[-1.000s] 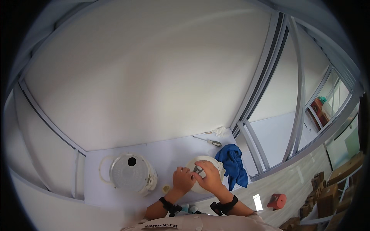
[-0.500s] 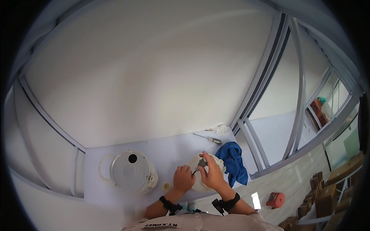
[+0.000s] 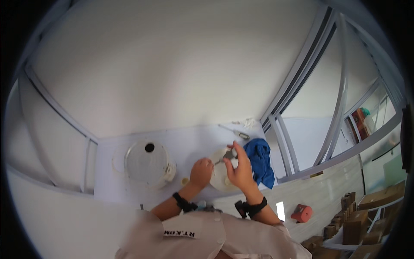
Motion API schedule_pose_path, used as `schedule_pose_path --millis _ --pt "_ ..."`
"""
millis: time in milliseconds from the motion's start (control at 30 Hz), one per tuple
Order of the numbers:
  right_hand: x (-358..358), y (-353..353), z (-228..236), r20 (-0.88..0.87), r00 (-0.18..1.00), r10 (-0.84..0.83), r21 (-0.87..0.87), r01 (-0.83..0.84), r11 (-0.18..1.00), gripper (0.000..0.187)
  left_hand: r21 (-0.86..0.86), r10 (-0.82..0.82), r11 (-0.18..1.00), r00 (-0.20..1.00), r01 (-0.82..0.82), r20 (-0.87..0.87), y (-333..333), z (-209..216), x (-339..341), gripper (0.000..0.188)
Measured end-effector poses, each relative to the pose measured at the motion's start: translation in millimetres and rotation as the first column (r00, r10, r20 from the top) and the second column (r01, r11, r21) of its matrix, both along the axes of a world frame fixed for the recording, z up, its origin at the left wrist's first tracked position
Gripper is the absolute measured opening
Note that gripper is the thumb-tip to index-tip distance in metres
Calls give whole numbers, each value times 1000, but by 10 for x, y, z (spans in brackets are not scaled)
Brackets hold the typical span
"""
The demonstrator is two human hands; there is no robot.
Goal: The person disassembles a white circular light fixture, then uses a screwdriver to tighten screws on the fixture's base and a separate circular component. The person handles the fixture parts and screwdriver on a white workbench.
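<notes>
From my end, the right hand [image 3: 242, 173] had fingers clamped on a grey tool [image 3: 231, 154], two o'clock from the left hand [image 3: 201, 173], whose grip I couldn't tell; work seemed underway, unfinished.

- The left forearm [image 3: 165, 209] slants up and rightward from the lower edge.
- The left wrist [image 3: 192, 189] is nearly straight; the left hand [image 3: 201, 173] shows its back, fingers curled inward toward the other hand.
- The right forearm [image 3: 271, 214] slants up and leftward.
- The right hand [image 3: 240, 172] sits slightly higher, thumb and fingers bent in a grip, thumb side facing left.
- Both hands stand close together, apart.
</notes>
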State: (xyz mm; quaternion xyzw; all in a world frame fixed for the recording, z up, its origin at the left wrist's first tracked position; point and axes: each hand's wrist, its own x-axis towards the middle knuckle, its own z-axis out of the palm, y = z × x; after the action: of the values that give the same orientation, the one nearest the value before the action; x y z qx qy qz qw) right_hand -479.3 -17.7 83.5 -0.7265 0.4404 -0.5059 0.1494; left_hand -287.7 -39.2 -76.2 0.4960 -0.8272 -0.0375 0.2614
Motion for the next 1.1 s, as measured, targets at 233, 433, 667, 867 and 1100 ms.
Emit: schedule_pose_path --millis 233,433,667,867,1100 --pt "-72 0 30 85 996 20 -27 -17 999 69 81 130 989 984 -121 -121 121 521 266 10" --pt "-30 18 134 79 993 89 26 -92 995 64 287 224 939 969 -187 -102 149 512 362 12" --pt "-51 27 207 15 989 146 2 -146 989 61 229 277 939 959 -256 -64 120 352 396 16" --pt "-96 54 145 66 988 140 32 -142 989 61 329 301 895 952 -300 51 64 271 457 18" --pt "-70 96 113 93 984 154 53 -160 986 60 445 311 829 940 -339 139 94 277 482 14"
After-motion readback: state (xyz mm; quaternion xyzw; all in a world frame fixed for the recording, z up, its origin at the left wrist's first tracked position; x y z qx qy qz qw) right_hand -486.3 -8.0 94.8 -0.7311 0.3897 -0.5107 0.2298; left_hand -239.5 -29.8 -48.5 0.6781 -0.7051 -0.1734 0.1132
